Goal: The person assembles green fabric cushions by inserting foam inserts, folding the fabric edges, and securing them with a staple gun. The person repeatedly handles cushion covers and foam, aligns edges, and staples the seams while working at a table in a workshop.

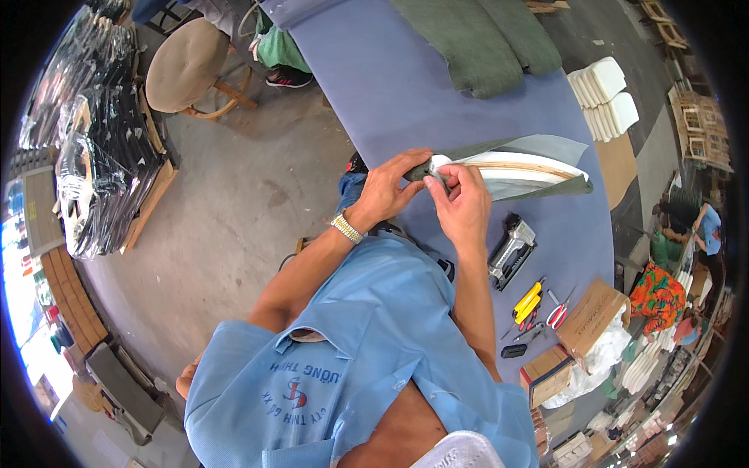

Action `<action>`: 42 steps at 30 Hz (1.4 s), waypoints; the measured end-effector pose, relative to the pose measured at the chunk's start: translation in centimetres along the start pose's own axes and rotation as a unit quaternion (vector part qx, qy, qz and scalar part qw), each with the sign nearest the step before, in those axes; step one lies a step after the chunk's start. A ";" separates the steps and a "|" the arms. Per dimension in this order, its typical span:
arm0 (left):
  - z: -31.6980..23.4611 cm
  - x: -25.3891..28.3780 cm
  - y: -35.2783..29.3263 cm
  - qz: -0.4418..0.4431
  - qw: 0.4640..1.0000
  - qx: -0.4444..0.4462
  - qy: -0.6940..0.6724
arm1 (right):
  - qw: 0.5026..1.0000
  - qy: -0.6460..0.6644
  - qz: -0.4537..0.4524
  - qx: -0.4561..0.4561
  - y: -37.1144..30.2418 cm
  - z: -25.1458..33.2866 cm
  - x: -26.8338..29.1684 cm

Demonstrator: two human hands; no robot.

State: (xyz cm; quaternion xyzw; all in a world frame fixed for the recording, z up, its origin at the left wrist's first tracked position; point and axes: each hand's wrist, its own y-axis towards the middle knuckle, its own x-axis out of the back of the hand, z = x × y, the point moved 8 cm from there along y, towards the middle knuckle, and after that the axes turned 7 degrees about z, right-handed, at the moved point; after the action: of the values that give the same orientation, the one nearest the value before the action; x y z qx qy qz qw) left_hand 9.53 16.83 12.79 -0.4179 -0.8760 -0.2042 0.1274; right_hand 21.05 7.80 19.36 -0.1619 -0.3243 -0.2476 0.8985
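A long curved piece with a wooden edge and white padding (530,166) lies on the blue-grey table, partly wrapped in dark green fabric (499,146) with a pale grey underside. My left hand (388,187) is closed on the left end of that fabric, thumb toward the right. Beside it my right hand (463,209) pinches the fabric edge where a tuft of white padding (439,162) bulges out. The fingertips of both hands nearly meet there, and the exact grip is partly hidden. A staple gun (512,251) lies just right of my right forearm.
Yellow cutters (528,302), red-handled scissors (559,312) and a small black object (514,351) lie near a cardboard box (591,316). Green fabric sheets (476,47) cover the table's far end. A round stool (186,66) and plastic-wrapped stacks (109,171) stand left.
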 end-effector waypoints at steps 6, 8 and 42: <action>0.3 0.3 0.9 0.046 0.998 0.048 -0.004 | 0.994 -0.017 -0.066 0.089 0.7 0.1 -0.8; 0.1 0.6 1.4 0.072 0.994 0.076 -0.009 | 0.994 0.023 -0.074 0.078 0.9 -0.2 -1.0; 1.4 1.6 5.0 0.203 0.973 -0.102 0.034 | 0.873 0.387 -0.292 -0.053 -0.1 -4.9 -8.2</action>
State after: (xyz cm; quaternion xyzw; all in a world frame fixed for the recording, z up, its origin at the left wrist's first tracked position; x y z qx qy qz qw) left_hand 12.40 21.36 13.39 -0.5907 -0.7424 -0.2768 0.1526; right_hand 17.98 8.28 10.36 0.0019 0.0309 -0.5586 0.8288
